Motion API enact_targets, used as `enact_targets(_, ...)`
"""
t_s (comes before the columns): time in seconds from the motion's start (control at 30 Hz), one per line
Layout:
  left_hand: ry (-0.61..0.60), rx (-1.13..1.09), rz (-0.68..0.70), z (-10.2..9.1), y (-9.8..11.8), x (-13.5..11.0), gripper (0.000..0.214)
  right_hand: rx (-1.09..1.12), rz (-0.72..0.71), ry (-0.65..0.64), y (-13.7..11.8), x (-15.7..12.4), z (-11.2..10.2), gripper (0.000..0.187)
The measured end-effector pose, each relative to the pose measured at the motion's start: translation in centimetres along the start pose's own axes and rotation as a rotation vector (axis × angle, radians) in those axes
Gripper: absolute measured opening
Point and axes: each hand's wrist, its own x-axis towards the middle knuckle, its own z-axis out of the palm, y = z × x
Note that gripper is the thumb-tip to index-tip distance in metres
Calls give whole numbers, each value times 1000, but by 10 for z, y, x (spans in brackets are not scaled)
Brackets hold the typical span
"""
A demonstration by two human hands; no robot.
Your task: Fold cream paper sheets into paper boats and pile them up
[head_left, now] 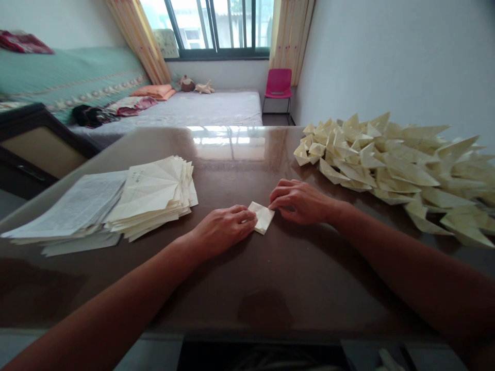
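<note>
A small cream square of folded paper lies on the brown table between my hands, turned so that its corners point sideways and toward me. My left hand has its closed fingers on the paper's left side, with the thumb hidden beneath or behind them. At the right corner, my right hand pinches the paper between thumb and curled fingers. Left of my hands rests a stack of creased cream sheets. To the right spreads a large heap of pointed folded-paper pieces.
Printed sheets are piled at the table's left, partly under the cream stack. The glossy table reflects the window. Beyond it stand a bed and a pink chair. A dark cabinet is at the left.
</note>
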Motion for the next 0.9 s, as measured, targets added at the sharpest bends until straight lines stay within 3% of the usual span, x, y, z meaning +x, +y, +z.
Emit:
enact_targets(0.17, -73, 50, -22, -6, 2, 2, 24, 96, -47, -57, -6, 1, -1, 30)
enact_targets(0.43, -54, 64, -7, -1, 1, -1, 23, 187, 46, -111, 5, -2, -2, 30)
enact_targets(0.7, -45, -24, -79, 1, -1, -2, 23, 209, 9, -56, -10, 3, 7, 28)
enact_targets(0.9, -28, -47, -125, 4, -2, -2, 24, 155, 46, 16, -13, 4, 19, 17)
